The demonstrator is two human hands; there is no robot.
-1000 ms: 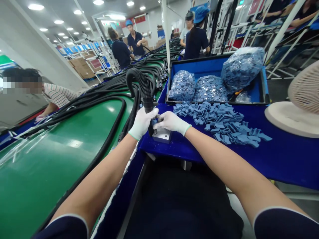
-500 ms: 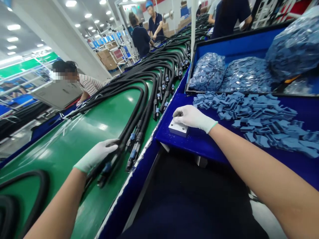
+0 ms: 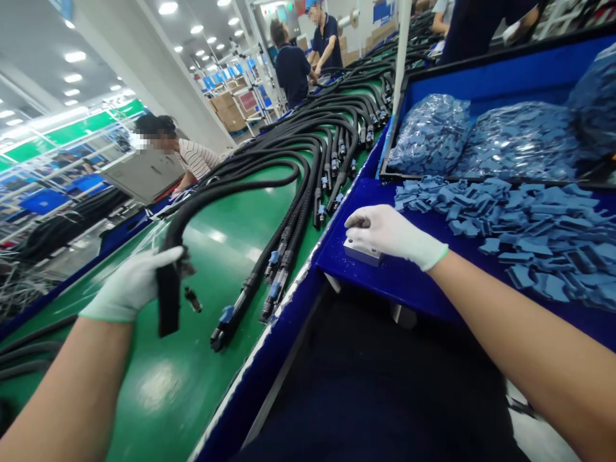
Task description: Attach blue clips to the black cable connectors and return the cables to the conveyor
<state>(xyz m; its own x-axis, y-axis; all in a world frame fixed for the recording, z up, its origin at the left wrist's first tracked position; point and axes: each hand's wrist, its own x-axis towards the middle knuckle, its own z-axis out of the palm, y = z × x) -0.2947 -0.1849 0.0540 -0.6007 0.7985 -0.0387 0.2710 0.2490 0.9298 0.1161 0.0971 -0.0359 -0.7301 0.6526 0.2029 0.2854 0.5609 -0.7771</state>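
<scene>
My left hand (image 3: 132, 285), in a white glove, is closed around one end of a black hose (image 3: 180, 221) above the green surface. That end has a black rectangular piece and a small spring dangling beside it. No blue clip shows on it. My right hand (image 3: 389, 232), also gloved, rests with curled fingers over a small metal block (image 3: 362, 254) with holes in its top; what its fingers hold, if anything, is hidden. Right of it lies a heap of loose blue plastic clips (image 3: 524, 218). A finished-looking hose end (image 3: 231, 317) with a blue clip lies near the green surface's edge.
Many black hoses (image 3: 308, 131) run along the green conveyor (image 3: 192, 391). A blue bin (image 3: 510, 80) holds bags of blue clips (image 3: 430, 131). A white post (image 3: 403, 51) stands beside the bin. Co-workers (image 3: 291, 67) stand farther up the line, and another person (image 3: 197, 157) is across it.
Both hands were together at the hose end on the metal block. My left hand then laid that hose on the conveyor, and now lifts another hose end at left. My right hand stays by the block.
</scene>
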